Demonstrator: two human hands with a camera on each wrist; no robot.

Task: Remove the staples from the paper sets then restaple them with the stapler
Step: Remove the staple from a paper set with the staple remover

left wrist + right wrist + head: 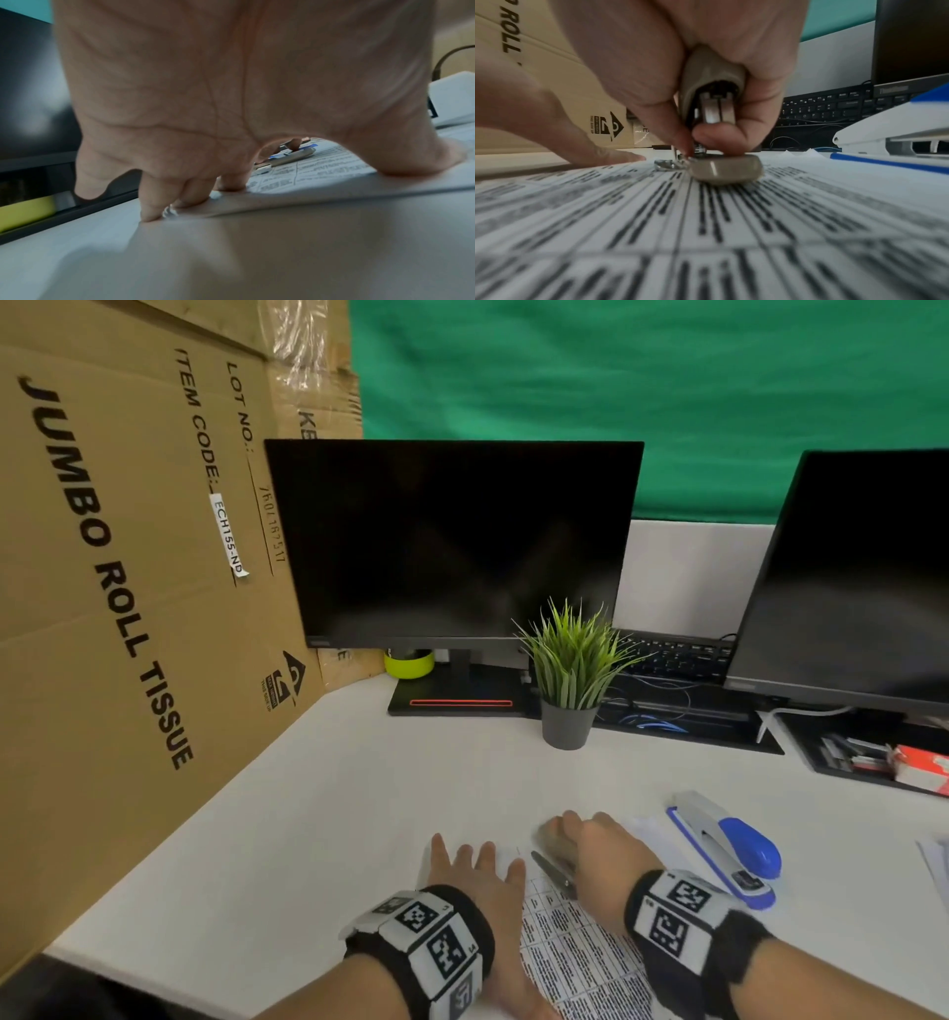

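A printed paper set (575, 942) (706, 233) (308, 168) lies on the white desk (308, 814). My left hand (472, 870) (180, 199) lies flat with spread fingers and presses down the set's top left corner. My right hand (580, 845) (693, 150) grips a beige staple remover (713, 113) (557, 852), its lower grip resting on the paper. Its metal claws sit at a small bent staple (666, 164) near the paper's top edge. A blue and white stapler (724, 850) (890, 130) lies just right of the right hand.
A large cardboard box (118, 588) walls off the left side. Two dark monitors (452, 541) (862, 577), a keyboard (678, 654) and a potted plant (570, 680) stand at the back. More paper (937, 860) lies at the right edge.
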